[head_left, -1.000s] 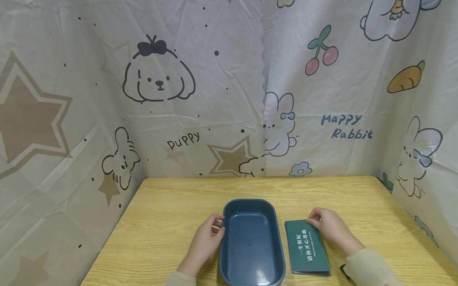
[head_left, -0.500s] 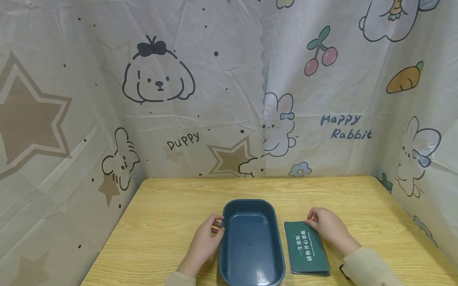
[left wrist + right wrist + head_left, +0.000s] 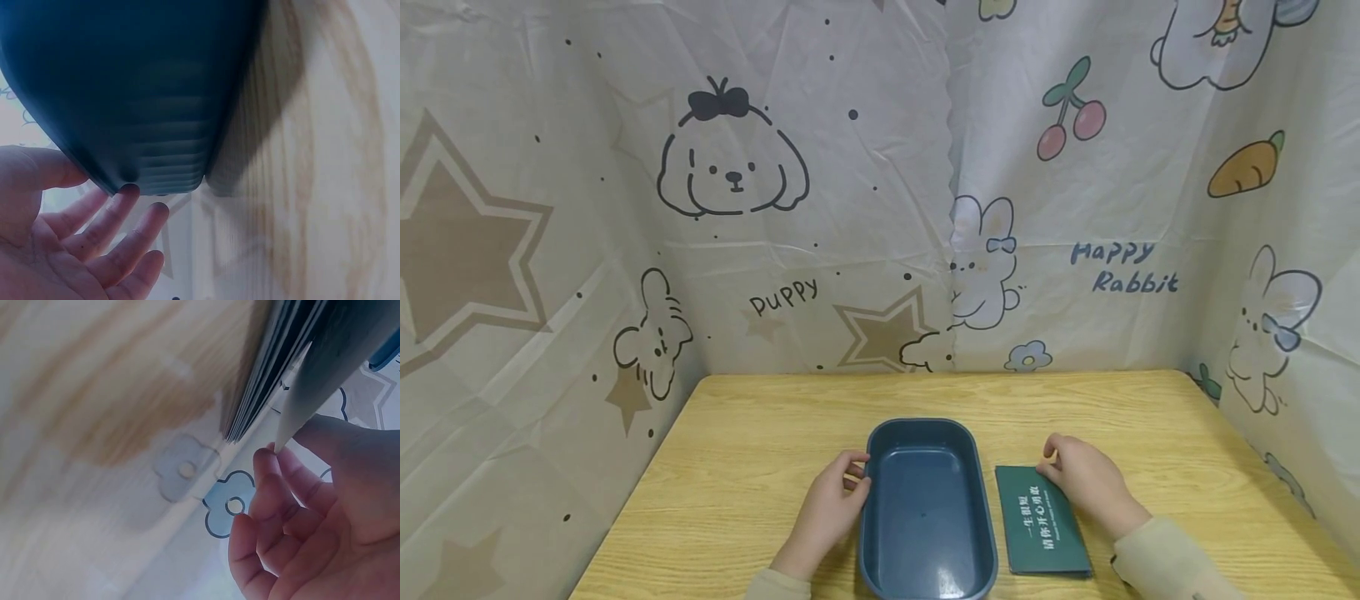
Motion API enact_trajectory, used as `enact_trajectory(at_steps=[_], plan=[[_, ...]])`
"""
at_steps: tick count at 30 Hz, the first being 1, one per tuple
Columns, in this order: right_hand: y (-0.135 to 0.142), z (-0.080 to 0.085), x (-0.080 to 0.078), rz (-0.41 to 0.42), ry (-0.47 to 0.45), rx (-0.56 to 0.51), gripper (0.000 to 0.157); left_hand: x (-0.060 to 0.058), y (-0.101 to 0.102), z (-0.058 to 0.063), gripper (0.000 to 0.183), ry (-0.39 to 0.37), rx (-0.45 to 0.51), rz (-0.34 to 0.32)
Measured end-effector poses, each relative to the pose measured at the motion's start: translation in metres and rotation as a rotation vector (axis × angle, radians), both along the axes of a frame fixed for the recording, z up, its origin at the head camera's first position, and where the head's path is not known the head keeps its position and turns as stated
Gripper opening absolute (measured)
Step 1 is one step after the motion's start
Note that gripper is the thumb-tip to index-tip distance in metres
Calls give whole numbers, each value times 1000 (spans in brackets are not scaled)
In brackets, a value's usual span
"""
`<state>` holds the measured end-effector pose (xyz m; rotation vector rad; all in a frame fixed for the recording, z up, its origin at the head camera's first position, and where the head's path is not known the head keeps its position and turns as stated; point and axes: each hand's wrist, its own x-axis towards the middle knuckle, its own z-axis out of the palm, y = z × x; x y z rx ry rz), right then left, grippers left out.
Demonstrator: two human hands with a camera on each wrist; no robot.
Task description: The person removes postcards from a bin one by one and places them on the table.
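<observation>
A deep blue plastic bin stands on the table. My left hand is at its left rim, thumb and index finger over the edge and middle finger against the outer wall in the left wrist view. Its ring and little fingers spread loosely below. Right of the bin lies a green booklet with white lettering. Between thumb and index finger, my right hand pinches its far right corner. In the right wrist view that lifted upper layer stands apart from several thin layers beneath.
The wood-grain table ends at a pale printed curtain, which also hangs along both sides. A small dark object shows partly beside the right sleeve.
My right hand has shifted slightly left, with the booklet's corner still pinched. The left hand and the bin have stayed in place.
</observation>
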<state>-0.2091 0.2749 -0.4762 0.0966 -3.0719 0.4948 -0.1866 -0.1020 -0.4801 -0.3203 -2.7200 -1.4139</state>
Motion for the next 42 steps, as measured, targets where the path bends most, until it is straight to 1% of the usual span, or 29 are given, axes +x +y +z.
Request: enact_trajectory(at_steps=[6,13,21,26,35,42], plan=[[1,-1,0,11,34,29,21,-1,0,0,30,10,2,-1],[1,-2,0,23,39,30,19,-1,0,1,30,0,2,8],[0,-2,1,32,55,52,22,-1,1,2,30,-4,4,6],[-1,-1,1,34,63,61,21,-1,1,3,31,4,7,2],[-1,0,2,42,64,31,22,-1,1,3,32,3,11,2],[-2,1,3,43,46,22,21,-1,1,3,31,-1,16,-1]])
